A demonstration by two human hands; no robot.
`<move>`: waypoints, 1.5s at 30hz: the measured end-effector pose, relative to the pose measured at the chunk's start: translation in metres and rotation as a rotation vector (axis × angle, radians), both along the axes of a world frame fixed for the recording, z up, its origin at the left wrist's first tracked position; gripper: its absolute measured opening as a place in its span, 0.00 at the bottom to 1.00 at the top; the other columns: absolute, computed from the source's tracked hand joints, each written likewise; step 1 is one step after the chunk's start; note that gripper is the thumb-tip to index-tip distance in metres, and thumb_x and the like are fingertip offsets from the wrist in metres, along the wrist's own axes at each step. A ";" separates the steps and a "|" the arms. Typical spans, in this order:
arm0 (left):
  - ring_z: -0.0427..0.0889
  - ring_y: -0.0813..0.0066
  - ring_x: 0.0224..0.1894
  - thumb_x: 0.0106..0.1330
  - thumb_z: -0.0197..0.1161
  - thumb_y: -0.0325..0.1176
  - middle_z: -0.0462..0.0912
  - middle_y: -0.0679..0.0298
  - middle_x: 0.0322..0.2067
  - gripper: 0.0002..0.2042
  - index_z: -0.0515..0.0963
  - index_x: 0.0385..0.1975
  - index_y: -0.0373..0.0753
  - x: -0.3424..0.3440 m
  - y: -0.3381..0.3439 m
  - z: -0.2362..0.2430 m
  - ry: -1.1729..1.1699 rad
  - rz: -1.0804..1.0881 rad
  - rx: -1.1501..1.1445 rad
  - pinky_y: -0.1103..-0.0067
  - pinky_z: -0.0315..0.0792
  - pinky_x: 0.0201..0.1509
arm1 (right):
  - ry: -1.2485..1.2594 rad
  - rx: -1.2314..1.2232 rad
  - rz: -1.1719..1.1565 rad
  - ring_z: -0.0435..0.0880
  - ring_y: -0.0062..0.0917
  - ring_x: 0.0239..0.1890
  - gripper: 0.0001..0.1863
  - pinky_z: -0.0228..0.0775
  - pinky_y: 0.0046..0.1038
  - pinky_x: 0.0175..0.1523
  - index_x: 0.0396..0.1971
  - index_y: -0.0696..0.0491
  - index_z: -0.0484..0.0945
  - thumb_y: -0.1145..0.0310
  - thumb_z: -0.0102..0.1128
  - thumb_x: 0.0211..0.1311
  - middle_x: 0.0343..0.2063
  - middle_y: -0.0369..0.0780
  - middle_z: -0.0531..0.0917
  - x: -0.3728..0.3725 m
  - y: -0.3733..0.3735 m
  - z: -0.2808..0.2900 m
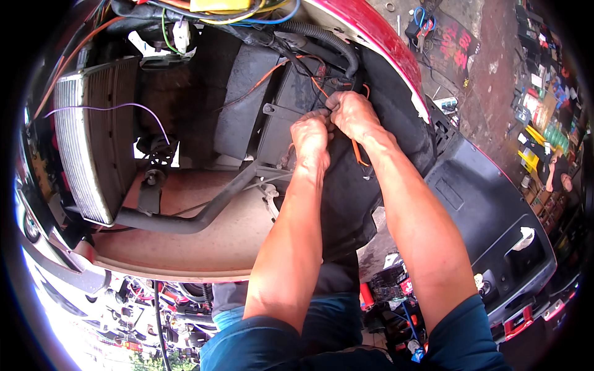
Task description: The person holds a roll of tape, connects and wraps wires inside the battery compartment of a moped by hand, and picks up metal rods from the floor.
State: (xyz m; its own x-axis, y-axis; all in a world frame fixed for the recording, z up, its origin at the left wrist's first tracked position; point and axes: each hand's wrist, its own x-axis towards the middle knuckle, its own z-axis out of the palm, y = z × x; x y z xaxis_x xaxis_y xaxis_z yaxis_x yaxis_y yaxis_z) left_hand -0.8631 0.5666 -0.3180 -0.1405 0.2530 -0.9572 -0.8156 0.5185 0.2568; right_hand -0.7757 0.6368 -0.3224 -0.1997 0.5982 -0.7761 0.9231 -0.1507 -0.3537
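My left hand [311, 132] and my right hand [354, 115] meet close together over a dark box-shaped unit [286, 117] inside an open red vehicle body. The fingers of both are closed in a pinch at thin wiring. An orange wire [318, 86] runs down to the fingertips beside a black one. Below my right hand, an orange length [356, 152] hangs down and splits into thin ends. What exactly lies between the fingertips is mostly hidden by the fingers. A metal bracket [281, 112] crosses the unit just left of my left hand.
A finned radiator [93, 142] stands at left, with a purple wire [111, 109] arching past it. A black pipe [185, 222] bends across the bay. Corrugated tubing [331, 40] and the red body edge [396, 49] border the top. Cluttered parts and a person [562, 179] appear at far right.
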 end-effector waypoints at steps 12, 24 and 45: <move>0.74 0.80 0.23 0.56 0.62 0.26 0.79 0.66 0.23 0.05 0.79 0.29 0.32 0.002 -0.004 -0.010 0.035 -0.087 0.088 0.83 0.66 0.27 | -0.115 -0.043 -0.029 0.78 0.38 0.49 0.14 0.69 0.32 0.55 0.42 0.52 0.80 0.73 0.56 0.53 0.42 0.47 0.81 -0.010 0.004 0.014; 0.78 0.65 0.25 0.50 0.60 0.31 0.80 0.54 0.21 0.10 0.78 0.24 0.29 0.015 -0.001 -0.042 0.459 -0.389 0.063 0.73 0.70 0.36 | -0.030 -0.087 -0.334 0.82 0.32 0.45 0.11 0.70 0.27 0.52 0.34 0.55 0.82 0.75 0.53 0.51 0.38 0.46 0.83 -0.004 0.011 0.000; 0.79 0.56 0.27 0.56 0.63 0.35 0.80 0.48 0.22 0.11 0.79 0.25 0.32 0.012 0.000 -0.028 0.644 -0.710 0.024 0.68 0.70 0.36 | 0.389 0.227 -0.602 0.79 0.21 0.37 0.09 0.71 0.22 0.44 0.38 0.59 0.77 0.78 0.49 0.61 0.35 0.40 0.80 -0.016 -0.078 0.155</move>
State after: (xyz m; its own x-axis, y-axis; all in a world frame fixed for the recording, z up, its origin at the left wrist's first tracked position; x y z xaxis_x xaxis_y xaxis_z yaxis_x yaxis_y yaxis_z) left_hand -0.8511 0.5668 -0.3460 -0.4439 0.5004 -0.7433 -0.0120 0.8262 0.5633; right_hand -0.7914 0.5589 -0.1677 -0.0220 0.8276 -0.5609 0.5061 -0.4746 -0.7201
